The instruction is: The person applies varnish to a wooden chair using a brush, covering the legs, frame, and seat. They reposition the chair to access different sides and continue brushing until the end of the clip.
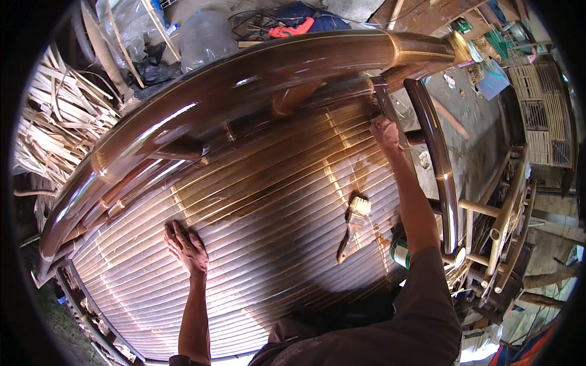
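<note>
I am over a bamboo bench whose slatted seat [262, 244] is dark brown and glossy along the far side and paler nearer me. My left hand [186, 246] lies flat on the pale slats, fingers spread. At the far right corner, by the back rail, my right hand [384, 131] is closed; what it grips is dark and hard to make out. A wide paintbrush [353, 227] with pale bristles and a stained wooden handle lies on the slats below my right forearm. Beside that arm stands a green-and-white can [400, 254], partly hidden. Wet brown spots mark the slats near the brush.
Thick glossy bamboo poles [256, 79] form the bench's back, and a dark armrest [436, 165] bounds its right side. Split bamboo strips [58, 125] are heaped at the left. A red power tool [292, 28] lies beyond the back. Unfinished bamboo frames [506, 226] stand at the right.
</note>
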`<state>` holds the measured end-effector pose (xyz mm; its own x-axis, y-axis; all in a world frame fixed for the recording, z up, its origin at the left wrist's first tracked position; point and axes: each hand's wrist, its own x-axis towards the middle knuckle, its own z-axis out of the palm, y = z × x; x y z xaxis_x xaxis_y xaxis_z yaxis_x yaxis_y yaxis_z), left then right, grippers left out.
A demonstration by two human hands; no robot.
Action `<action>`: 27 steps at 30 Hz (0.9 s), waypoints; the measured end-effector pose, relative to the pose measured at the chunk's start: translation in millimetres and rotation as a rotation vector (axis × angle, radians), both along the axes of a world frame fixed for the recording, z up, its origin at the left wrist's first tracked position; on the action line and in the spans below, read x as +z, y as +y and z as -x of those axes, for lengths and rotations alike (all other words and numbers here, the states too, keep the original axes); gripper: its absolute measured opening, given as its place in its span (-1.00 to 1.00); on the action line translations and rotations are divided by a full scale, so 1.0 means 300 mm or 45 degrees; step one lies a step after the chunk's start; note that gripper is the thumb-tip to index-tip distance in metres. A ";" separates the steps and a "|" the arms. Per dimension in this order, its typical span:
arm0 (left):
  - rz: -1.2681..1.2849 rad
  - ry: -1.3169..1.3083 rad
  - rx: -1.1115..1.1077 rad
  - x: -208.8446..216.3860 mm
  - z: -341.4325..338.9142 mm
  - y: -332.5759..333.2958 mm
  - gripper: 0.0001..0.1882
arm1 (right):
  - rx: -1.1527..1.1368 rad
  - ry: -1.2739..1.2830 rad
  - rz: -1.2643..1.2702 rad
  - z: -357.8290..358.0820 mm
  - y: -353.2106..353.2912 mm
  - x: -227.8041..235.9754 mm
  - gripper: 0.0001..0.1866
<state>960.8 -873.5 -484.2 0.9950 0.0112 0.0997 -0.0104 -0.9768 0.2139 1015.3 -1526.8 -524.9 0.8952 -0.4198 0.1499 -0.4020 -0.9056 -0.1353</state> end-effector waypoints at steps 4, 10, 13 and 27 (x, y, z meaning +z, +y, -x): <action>0.026 -0.013 0.022 0.001 0.021 0.012 -0.41 | 0.436 -0.071 -0.162 -0.241 0.204 0.279 -0.78; 0.095 -0.086 -0.007 -0.020 -0.004 0.035 -0.43 | 0.565 0.135 0.300 -0.415 0.502 0.450 -0.82; 0.003 0.153 0.058 -0.006 -0.011 0.023 -0.38 | 0.500 -0.511 -0.398 -0.334 0.574 0.375 -0.81; 0.030 0.021 0.012 -0.001 0.007 0.025 -0.37 | 0.619 -0.160 -0.303 0.032 1.537 0.260 -0.86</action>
<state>958.6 -866.0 -484.5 0.9963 0.0226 0.0826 0.0024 -0.9716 0.2367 1005.7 -1065.8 -446.7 0.9755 0.0020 0.2198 0.0873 -0.9213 -0.3790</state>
